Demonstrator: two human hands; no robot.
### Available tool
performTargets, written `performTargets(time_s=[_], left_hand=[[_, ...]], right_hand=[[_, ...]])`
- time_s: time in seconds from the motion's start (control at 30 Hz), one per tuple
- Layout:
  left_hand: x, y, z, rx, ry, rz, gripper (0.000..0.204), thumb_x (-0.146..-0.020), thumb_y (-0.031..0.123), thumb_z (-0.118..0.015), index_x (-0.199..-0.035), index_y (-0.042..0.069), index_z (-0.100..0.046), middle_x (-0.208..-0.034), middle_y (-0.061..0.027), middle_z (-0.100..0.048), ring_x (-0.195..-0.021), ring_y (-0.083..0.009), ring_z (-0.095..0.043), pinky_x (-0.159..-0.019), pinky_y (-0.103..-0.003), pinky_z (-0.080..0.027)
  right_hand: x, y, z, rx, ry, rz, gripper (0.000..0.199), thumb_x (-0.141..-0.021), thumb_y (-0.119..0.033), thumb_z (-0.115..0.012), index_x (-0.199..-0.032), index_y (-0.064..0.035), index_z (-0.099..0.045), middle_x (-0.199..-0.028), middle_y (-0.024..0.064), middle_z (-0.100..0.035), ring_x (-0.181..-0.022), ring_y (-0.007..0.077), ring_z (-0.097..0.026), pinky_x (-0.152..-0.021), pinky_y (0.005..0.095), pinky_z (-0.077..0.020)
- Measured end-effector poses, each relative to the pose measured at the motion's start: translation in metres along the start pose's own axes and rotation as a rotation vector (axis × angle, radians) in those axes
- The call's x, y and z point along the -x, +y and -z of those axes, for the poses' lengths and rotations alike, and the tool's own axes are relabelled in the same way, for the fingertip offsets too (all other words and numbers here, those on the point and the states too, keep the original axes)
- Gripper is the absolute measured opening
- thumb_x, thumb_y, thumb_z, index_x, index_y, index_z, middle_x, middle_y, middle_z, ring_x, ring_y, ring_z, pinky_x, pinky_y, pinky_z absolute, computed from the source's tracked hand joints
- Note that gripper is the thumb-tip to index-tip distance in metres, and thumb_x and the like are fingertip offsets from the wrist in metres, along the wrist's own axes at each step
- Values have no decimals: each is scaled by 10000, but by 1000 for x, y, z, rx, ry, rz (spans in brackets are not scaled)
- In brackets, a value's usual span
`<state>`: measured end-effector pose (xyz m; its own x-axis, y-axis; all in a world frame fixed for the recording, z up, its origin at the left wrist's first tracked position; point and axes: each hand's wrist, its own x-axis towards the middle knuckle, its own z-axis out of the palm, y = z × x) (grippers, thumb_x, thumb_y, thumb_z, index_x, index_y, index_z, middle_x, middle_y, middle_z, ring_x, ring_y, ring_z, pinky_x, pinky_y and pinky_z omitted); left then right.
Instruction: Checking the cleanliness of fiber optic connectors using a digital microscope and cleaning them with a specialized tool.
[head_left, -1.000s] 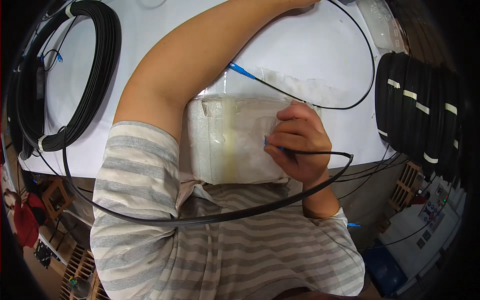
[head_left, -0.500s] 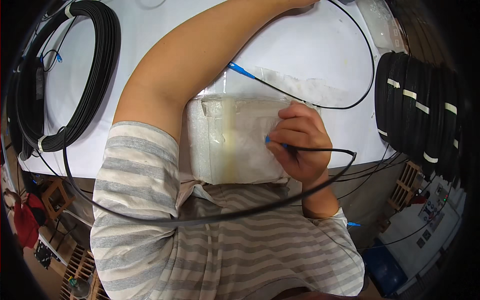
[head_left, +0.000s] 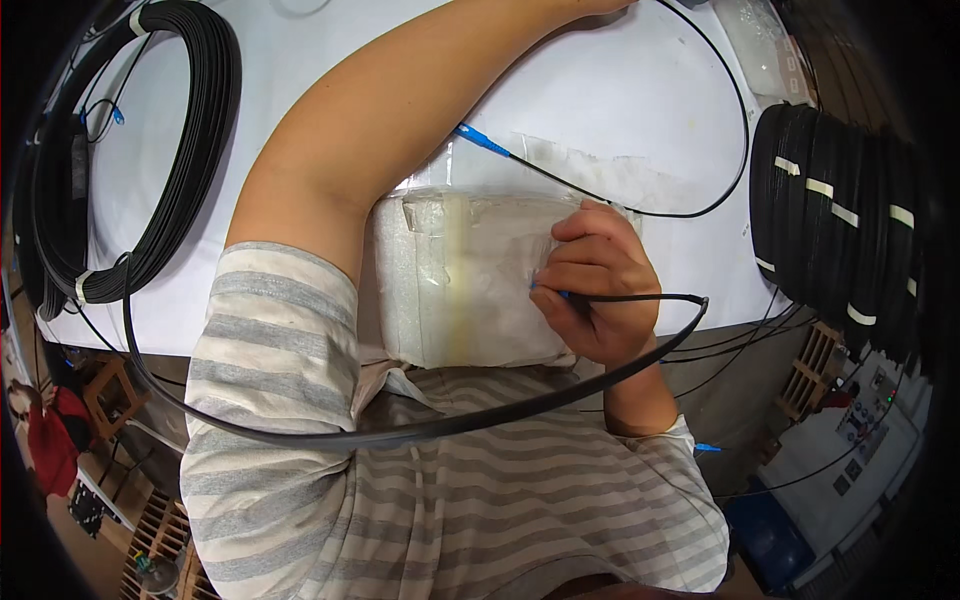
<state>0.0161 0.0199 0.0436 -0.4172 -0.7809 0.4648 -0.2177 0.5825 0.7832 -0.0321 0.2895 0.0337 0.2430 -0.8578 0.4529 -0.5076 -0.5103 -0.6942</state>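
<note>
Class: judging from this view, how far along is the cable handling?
Done: bundles of coiled black cable with white ties stand at the table's right edge. In hand: the right hand pinches a black cable's blue-tipped end against a white foam block. Left: that cable loops loose across the lap; the left hand is out of view.

black cable (head_left: 420, 432), blue connector (head_left: 483, 141), white table (head_left: 620, 90), grey-and-white striped shirt (head_left: 450, 500), whitish foam box (head_left: 460, 280).

Bright even overhead light, glare off the white table (head_left: 620, 90), sharp centre, fisheye bending, black vignetted corners
</note>
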Motion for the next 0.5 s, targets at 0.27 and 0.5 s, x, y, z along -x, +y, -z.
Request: performTargets(time_s=[0.27, 0.5], left_hand=[[6, -13, -4, -19, -24, 45, 729, -916, 135, -677, -1569, 86, -354, -1478, -162, -419, -1011, -279, -654, -946, -398, -521], [-10, 35, 3, -332, -283, 603, 730, -918, 133, -674, -1570, 86, -350, -1480, -170, -418, -1023, -277, -652, -953, -393, -517]], right_hand=[[0, 1, -1, -18, 8, 3, 240, -704, -58, -859, -890, -79, -710, -860, 52, -666, -942, 295, -665, -845, 463, -551], [4, -1, -2, 12, 47, -91, 229, -707, -101, -864, -878, -85, -713, -835, 47, -667, -943, 291, -664, -853, 477, -544]])
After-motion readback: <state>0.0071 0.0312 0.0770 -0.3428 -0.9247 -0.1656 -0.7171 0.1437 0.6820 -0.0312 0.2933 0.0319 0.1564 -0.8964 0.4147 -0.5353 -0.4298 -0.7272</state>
